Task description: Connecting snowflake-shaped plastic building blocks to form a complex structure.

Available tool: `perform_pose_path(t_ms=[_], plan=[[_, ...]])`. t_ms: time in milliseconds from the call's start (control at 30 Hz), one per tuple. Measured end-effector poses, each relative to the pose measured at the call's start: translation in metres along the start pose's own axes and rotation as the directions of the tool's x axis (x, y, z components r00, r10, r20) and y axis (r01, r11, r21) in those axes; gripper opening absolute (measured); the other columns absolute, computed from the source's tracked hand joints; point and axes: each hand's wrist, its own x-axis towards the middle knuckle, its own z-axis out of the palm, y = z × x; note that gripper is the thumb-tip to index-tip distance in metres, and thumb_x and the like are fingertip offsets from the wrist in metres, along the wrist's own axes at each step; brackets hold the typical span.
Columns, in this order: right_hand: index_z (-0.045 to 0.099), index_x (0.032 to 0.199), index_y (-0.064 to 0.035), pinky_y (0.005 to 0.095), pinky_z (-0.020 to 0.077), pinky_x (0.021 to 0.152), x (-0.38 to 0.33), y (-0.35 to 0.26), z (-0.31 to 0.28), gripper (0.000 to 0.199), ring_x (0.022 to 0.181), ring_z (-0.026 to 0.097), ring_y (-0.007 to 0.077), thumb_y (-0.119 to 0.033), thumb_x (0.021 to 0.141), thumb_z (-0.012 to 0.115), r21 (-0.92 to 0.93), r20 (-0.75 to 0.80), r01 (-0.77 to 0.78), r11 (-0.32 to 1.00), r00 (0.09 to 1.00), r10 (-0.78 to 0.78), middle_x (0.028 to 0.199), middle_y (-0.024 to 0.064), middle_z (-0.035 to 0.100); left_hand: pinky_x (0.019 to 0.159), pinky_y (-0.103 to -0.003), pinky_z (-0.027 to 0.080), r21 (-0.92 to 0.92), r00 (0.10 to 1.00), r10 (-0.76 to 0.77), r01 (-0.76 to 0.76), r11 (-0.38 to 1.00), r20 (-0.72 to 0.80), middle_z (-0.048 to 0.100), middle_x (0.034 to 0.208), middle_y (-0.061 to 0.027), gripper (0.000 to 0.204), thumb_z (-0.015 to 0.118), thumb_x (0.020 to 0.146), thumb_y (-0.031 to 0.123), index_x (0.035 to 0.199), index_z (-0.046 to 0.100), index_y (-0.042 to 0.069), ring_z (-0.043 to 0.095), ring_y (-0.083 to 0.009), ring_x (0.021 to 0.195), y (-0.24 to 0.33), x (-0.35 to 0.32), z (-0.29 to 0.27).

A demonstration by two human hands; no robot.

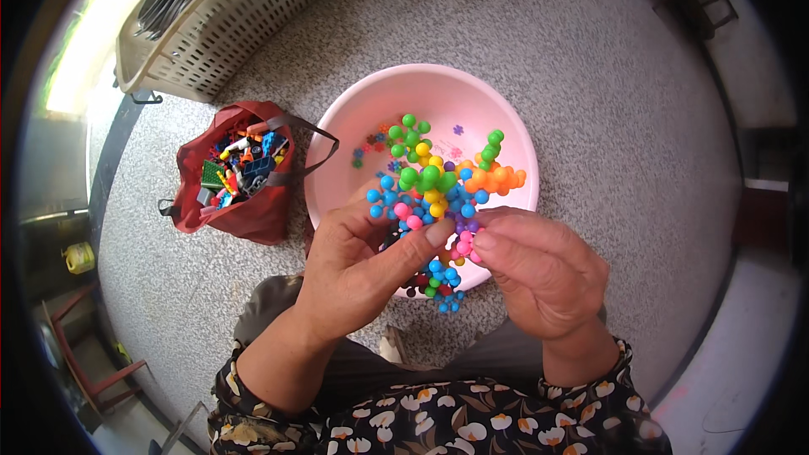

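Note:
A bunch of joined knobbly plastic building pieces, made of little balls in green, yellow, blue, orange and purple, is held up over a pink basin. My left hand grips the bunch from the left, its thumb pressed against the lower middle. The thumb and fingers of my right hand pinch a pink ball piece at the bunch's lower right, touching the purple balls. Blue and green balls hang below my left thumb; the fingers behind the bunch are hidden.
Flower-shaped prints mark the inside of the basin. Left of it stands a red bag full of mixed toy bricks, its dark strap reaching the basin's rim. A white slotted basket stands at the far left. My knees flank the basin's near side.

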Motion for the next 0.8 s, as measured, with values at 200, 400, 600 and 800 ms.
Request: perform_pose_path(t_ms=[200, 400, 600, 800], plan=[[0.064, 0.087, 0.0016, 0.0323, 0.0533, 0.067, 0.0, -0.004, 0.004, 0.022, 0.075, 0.062, 0.0268, 0.01, 0.068, 0.056, -0.086, 0.016, -0.011, 0.996, 1.0, 0.012, 0.081, 0.0161, 0.06, 0.054, -0.02, 0.046, 0.065, 0.998, 0.06, -0.059, 0.996, -0.01, 0.052, 0.087, -0.0024, 0.013, 0.062, 0.081, 0.012, 0.089, 0.062, 0.001, 0.054, -0.0068, 0.067, -0.013, 0.001, -0.01], [0.063, 0.085, -0.0032, 0.0282, 0.0513, 0.063, -0.002, -0.005, 0.004, 0.019, 0.071, 0.063, 0.0226, 0.004, 0.068, 0.067, -0.139, -0.039, -0.003, 0.99, 0.999, -0.003, 0.082, 0.0147, 0.062, 0.046, -0.019, 0.04, 0.085, 0.997, -0.079, 0.078, 0.993, 0.007, 0.058, 0.071, 0.0001, 0.022, 0.061, 0.083, 0.022, 0.094, 0.061, 0.003, 0.052, -0.0049, 0.056, -0.007, 0.002, -0.006], [0.062, 0.084, -0.0025, 0.0285, 0.0501, 0.064, -0.001, -0.01, 0.01, 0.015, 0.071, 0.062, 0.0227, 0.002, 0.07, 0.066, -0.158, -0.059, -0.055, 0.986, 0.997, 0.046, 0.081, 0.0131, 0.063, 0.05, -0.02, 0.043, 0.038, 0.999, -0.048, 0.049, 0.998, -0.017, 0.059, 0.079, -0.0031, 0.023, 0.063, 0.081, 0.019, 0.093, 0.054, 0.001, 0.053, -0.0056, 0.06, -0.004, 0.002, -0.004], [0.062, 0.085, -0.001, 0.0302, 0.0506, 0.065, -0.004, -0.005, 0.007, 0.018, 0.072, 0.062, 0.0239, 0.005, 0.068, 0.064, -0.153, -0.065, -0.14, 0.978, 0.989, 0.132, 0.08, 0.0136, 0.062, 0.057, -0.021, 0.046, -0.068, 0.991, 0.108, -0.113, 0.991, -0.075, 0.057, 0.084, -0.0051, 0.028, 0.063, 0.08, 0.012, 0.094, 0.04, 0.006, 0.055, -0.0075, 0.075, -0.018, 0.007, -0.004]])
